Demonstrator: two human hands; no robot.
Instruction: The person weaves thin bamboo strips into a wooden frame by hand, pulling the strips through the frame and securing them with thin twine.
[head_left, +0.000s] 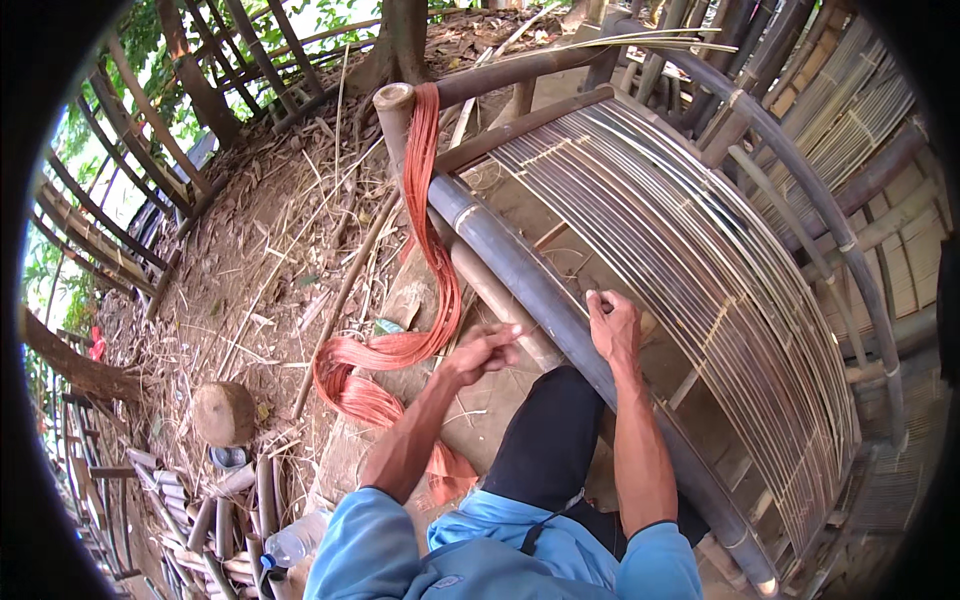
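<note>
My left hand (484, 353) is just left of the dark bamboo rail (520, 270), above my knee. Its fingers point right, loosely apart, and I see nothing in them. My right hand (615, 328) is closed in a pinch at the rail's inner side; whatever it pinches is too small to make out. Right of it spreads a panel of thin bamboo slats (690, 260), laid side by side and crossed by pale tied bands. A long bundle of orange cord (425, 200) hangs over the upright bamboo post (394, 100) and trails in loops to the ground beside my left forearm.
A cut log (223, 414) stands at left, near a pile of bamboo pieces (225, 520). Close to my left sleeve lies a clear plastic bottle (292, 542). A curved bamboo rail (800, 170) bounds the far right. Bamboo fencing (120, 220) and a tree trunk (402, 45) stand behind.
</note>
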